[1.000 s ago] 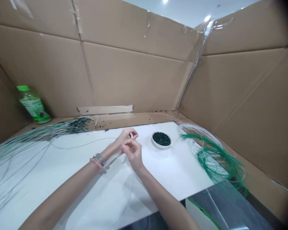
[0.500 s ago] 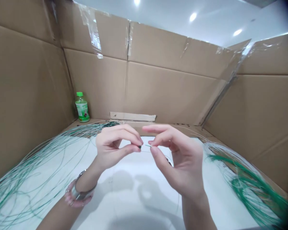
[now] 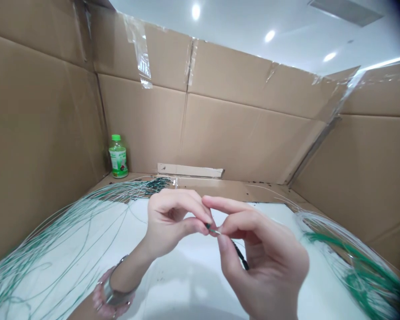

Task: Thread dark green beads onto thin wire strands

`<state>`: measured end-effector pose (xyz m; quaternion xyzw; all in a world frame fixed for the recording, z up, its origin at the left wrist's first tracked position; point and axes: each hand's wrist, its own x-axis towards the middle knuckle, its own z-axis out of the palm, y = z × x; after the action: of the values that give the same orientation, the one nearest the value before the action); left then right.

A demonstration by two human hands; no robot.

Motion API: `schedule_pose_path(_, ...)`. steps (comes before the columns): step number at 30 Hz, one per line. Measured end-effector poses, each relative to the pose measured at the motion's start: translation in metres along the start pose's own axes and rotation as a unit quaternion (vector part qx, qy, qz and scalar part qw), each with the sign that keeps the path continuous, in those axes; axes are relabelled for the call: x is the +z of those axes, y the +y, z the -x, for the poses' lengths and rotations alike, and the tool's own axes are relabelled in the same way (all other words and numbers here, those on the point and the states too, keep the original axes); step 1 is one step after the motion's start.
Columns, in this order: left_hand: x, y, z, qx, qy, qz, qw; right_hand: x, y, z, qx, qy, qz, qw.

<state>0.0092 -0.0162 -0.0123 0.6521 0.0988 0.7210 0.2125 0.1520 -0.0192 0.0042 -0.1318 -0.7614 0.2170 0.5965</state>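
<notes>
My left hand (image 3: 173,222) and my right hand (image 3: 263,258) are raised close together above the white table (image 3: 193,284), fingertips almost meeting. The left thumb and forefinger pinch a small dark piece (image 3: 208,226). A short pale wire end (image 3: 216,231) runs from it into the right-hand fingertips, which pinch it. A thin black strand (image 3: 242,257) slants down beside my right fingers. Long bundles of green-and-white wires (image 3: 70,222) lie to the left, and a looser green coil (image 3: 356,262) lies to the right. The hands hide the white bowl.
Cardboard walls (image 3: 240,133) enclose the back and both sides of the table. A green-capped plastic bottle (image 3: 118,156) stands in the far left corner. Dark specks lie on the table near my left wrist, which wears a metal bracelet (image 3: 110,286).
The view has swung from low and close to the left toward the hands. My hands have risen and drawn together, fingertips now nearly touching, and a black strand shows beside my right fingers.
</notes>
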Motion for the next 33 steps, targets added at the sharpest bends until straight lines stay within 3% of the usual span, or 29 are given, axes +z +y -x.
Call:
schedule_pose_path(8, 0.003, -0.005, 0.008, -0.077, 0.004, 0.095, 0.993, 0.003, 0.000, 0.001, -0.042, 0.038, 0.023, 0.998)
schedule_pose_path(17, 0.025, -0.006, 0.008, -0.169, 0.081, 0.167, 0.968, 0.002, 0.003, 0.002, -0.085, 0.078, 0.080, 0.990)
schedule_pose_path(24, 0.028, -0.004, 0.010, -0.167, 0.074, 0.180, 0.967, 0.001, 0.000, 0.005, -0.090, 0.088, 0.119, 0.985)
schedule_pose_path(33, 0.030, -0.005, 0.011, -0.153, 0.093, 0.141, 0.974, 0.001, 0.002, 0.004, -0.076, 0.069, 0.097, 0.990)
